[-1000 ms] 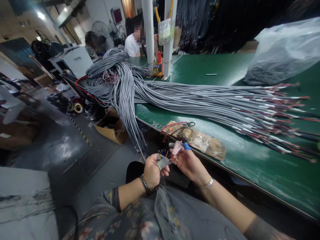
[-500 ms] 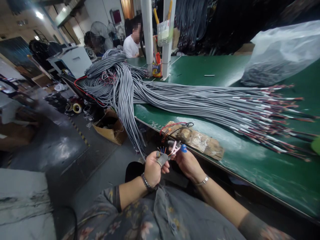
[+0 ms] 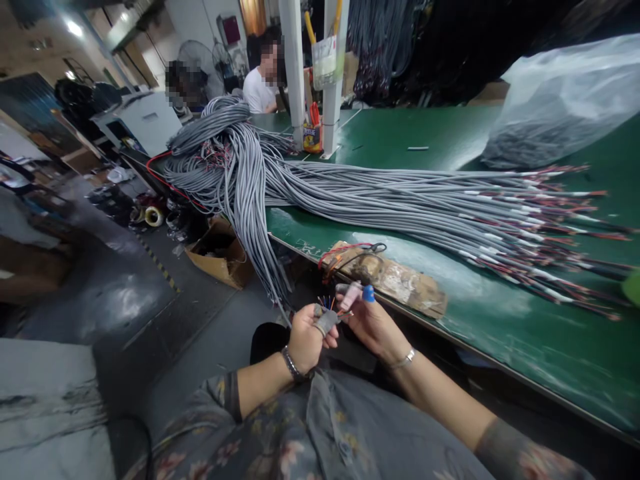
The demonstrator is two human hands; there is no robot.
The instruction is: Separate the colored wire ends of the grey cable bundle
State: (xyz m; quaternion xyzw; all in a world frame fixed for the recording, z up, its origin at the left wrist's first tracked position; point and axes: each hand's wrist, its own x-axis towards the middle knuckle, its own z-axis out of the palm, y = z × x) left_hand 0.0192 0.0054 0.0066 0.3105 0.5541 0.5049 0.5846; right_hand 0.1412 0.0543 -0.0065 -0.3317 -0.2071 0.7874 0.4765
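Observation:
My left hand (image 3: 306, 341) is closed around the end of a grey cable, with grey wrapping on some of its fingers. Thin coloured wires (image 3: 327, 303), among them blue and orange ones, fan out above that grip. Just to the right, my right hand (image 3: 376, 333) pinches a small pale pink tool (image 3: 351, 295); its exact kind is hard to make out. The tool is close to the orange wire tips, and I cannot tell whether it touches them. A blue cover (image 3: 369, 294) sits on my right thumb, and a grey one on a finger.
Long grey cables (image 3: 350, 190) lie in a thick bundle across the green table (image 3: 525, 360), some hanging over its edge. A worn wooden board (image 3: 405, 287) lies at the near edge. Behind are a plastic bag (image 3: 560, 107), a white post (image 3: 295, 73) and a seated person (image 3: 257, 90).
The pink tool's two arms were spread in a V and now look closed together, turned slightly. Both hands have stayed in nearly the same place.

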